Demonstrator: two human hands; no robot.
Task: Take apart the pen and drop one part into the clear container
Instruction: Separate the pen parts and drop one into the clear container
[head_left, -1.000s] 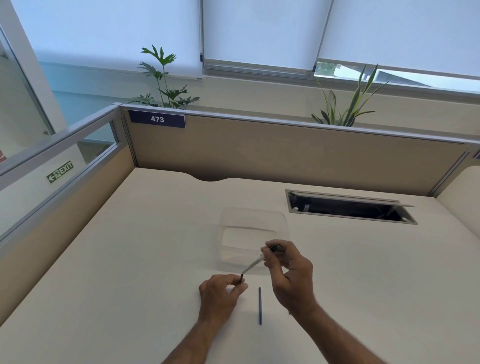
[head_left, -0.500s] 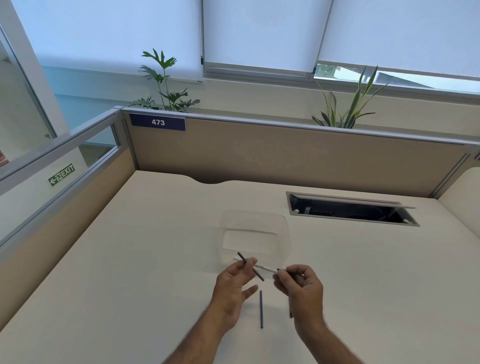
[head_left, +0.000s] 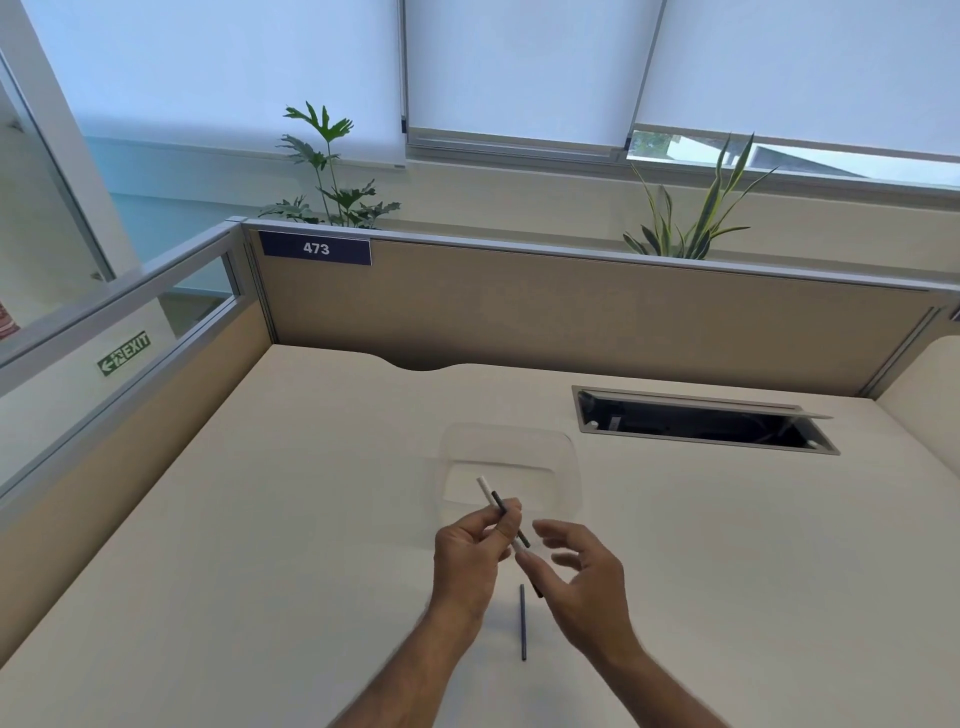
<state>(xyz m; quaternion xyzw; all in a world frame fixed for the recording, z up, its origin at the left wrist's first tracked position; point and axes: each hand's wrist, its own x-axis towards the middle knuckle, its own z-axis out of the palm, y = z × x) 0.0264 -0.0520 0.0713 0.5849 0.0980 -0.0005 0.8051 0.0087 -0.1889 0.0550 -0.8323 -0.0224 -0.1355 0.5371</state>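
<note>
Pen parts (head_left: 500, 506) in left hand (head_left: 470, 558)

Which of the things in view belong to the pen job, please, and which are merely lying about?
Belonging to the job:
- pen pieces pinched in the left hand
- right hand, open
- dark rod on the desk
- clear container

Lying about:
- cable hatch
- two plants
- 473 label
- exit sign

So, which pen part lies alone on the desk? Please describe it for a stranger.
Start at the clear container in the desk's middle, then come nearer, past both hands. The thin dark rod lies flat between the wrists; unlike the other pieces, no hand touches it.
</note>
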